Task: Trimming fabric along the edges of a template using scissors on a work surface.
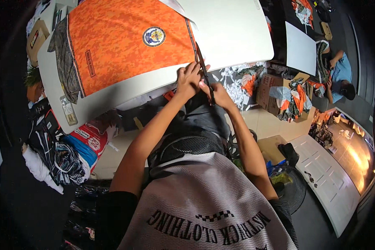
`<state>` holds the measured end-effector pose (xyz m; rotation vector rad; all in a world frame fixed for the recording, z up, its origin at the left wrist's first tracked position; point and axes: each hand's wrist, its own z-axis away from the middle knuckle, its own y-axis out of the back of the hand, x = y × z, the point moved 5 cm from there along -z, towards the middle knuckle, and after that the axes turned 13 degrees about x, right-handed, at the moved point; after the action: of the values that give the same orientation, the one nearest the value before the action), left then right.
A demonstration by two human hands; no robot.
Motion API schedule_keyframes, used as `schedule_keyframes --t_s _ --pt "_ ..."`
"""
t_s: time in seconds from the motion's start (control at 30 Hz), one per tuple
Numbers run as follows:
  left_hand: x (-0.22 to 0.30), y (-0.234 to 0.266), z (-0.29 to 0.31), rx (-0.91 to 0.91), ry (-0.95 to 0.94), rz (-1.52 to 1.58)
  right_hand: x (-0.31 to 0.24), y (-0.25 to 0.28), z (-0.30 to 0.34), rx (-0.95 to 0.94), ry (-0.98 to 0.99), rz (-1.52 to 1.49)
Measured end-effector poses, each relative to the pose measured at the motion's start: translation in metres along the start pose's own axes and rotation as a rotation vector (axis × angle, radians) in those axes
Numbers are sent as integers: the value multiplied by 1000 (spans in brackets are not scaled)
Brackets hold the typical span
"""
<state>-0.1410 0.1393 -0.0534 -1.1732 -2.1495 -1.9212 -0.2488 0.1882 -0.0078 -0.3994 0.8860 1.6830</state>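
An orange camouflage-patterned fabric panel [116, 46] with a round emblem lies on the white table [233, 33]. A dark strip runs along its right edge. My right hand [221, 96] is closed around the handles of long dark scissors [203, 62], whose blades point away from me along that edge. My left hand [189, 81] rests at the panel's near right corner, close beside the blades, fingers spread over the cloth edge. A pale trimmed strip [177, 7] curls at the far right of the panel. Dark grey fabric [64, 62] lies under its left side.
White scraps [237, 89] lie on the floor beyond my right hand. A cardboard box [268, 91] of fabric scraps stands to the right. Another person [341, 75] works at far right. Bagged cloth [87, 143] sits at left, near a phone-like item [68, 110] on the table.
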Motion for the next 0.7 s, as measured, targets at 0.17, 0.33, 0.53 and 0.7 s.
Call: schedule_keyframes --t_s 0.17,0.33,0.53,0.7 --pt "-1 2 0 22 3 44 -5 0 -3 -1 3 10" --pt "-1 6 -1 44 8 80 -6 -1 -5 -11 5 -3" --pt "-1 4 -2 47 -4 50 -2 0 -21 16 28 68" --pt "1 3 -2 10 -12 -13 -5 -1 -28 32 45 49"
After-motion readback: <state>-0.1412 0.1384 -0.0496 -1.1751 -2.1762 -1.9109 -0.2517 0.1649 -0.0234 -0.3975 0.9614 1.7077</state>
